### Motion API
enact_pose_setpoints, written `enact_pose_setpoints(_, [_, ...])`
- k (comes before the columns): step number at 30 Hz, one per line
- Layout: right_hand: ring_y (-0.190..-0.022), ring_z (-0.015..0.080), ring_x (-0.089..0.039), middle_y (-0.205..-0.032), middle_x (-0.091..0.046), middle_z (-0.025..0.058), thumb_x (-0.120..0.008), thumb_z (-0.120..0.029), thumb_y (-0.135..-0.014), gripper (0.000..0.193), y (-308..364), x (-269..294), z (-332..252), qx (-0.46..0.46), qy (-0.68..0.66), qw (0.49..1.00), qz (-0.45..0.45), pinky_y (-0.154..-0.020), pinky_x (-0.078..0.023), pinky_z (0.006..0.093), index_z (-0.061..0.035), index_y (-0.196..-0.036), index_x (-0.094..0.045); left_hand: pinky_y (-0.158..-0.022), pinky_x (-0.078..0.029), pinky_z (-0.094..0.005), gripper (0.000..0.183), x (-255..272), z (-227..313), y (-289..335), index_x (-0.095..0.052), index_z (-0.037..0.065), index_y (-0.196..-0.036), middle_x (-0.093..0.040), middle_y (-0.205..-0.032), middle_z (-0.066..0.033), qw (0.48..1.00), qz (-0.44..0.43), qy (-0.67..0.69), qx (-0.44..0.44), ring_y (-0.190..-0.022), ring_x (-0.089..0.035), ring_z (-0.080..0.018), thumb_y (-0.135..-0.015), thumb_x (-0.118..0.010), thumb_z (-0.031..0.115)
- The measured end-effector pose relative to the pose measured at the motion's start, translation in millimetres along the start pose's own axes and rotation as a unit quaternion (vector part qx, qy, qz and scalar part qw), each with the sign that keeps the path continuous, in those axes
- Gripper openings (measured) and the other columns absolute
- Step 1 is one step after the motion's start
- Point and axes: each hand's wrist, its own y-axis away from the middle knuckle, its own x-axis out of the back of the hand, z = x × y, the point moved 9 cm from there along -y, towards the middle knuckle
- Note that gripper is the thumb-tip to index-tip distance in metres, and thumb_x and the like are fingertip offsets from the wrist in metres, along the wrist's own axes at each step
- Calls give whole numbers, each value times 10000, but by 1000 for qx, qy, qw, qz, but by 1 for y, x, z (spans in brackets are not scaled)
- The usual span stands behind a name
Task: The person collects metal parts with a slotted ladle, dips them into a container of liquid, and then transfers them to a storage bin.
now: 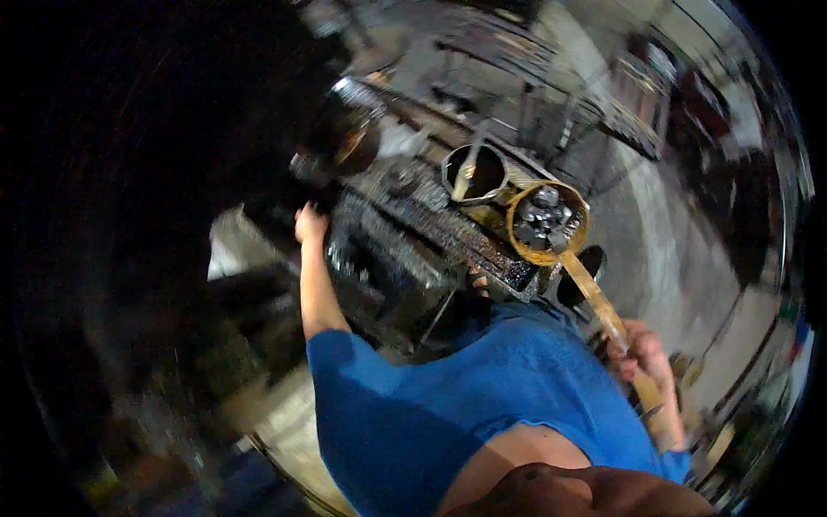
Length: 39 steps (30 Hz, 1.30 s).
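Observation:
My right hand [644, 355] is wrapped round the long, flat, tan handle of a round scoop [517, 243] with a yellow rim. Inside the scoop lie several shiny grey metal pieces [544, 215]. It is held over the right end of a wet, dirty machine bed [405, 211]. Away to the left, my left hand [310, 226] reaches to the dark part of the machine. Its fingers look curled, but shadow and blur hide what they grip, if anything.
Beside the scoop stands a round bucket [448, 177] with a pale-handled brush [466, 177] in it. A white sheet-like thing [234, 246] is left of my left hand. Farther off are a metal table [504, 43] and a rack [637, 95]. Deep shadow covers the left.

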Motion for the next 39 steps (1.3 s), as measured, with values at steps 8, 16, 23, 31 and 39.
enact_pose_setpoints(8, [-364,67,-337,-578,-416,43,-476,-93,-519,412,1,3,7,-27,-43,997,51,-292,-261,222,45,-905,-511,-777,-467,-455,425,-71,-12,-48,-582,90,-1020,-604,-974,-184,984,-34,-110,-135,-896,-573,-368,-726,-569,397])
enact_pose_setpoints(16, [-356,58,-357,-583,-461,40,-487,-114,-599,350,-2,-8,6,-6,-1,999,42,-289,-272,207,30,-916,-524,-727,-497,-436,439,-40,-9,-13,-615,106,-973,-635,-955,-109,987,-76,-140,-25,-903,-606,-303,-760,-524,480])
enact_pose_setpoints(23, [-354,37,-325,-561,-414,8,-515,-243,-567,444,4,-12,13,27,5,999,43,-276,-264,188,15,-928,-524,-837,-462,-386,422,-43,-8,28,-599,150,-1044,-606,-1055,-100,989,-112,-99,18,-984,-578,-278,-639,-599,266])
enact_pose_setpoints(31, [-353,36,-314,-553,-403,7,-476,-203,-561,412,-3,-4,5,28,3,999,23,-282,-257,183,8,-912,-521,-863,-453,-387,499,-73,-17,56,-536,239,-1153,-570,-1126,-88,958,-161,-229,-66,-1049,-542,-254,-662,-625,245])
enact_pose_setpoints(39, [-341,41,-306,-555,-395,17,-434,-122,-537,383,-4,-4,11,9,-6,999,48,-273,-256,198,5,-889,-516,-899,-424,-384,625,-86,-17,64,-447,216,-1244,-523,-1196,-97,933,-260,-221,-111,-1101,-508,-251,-653,-638,282])
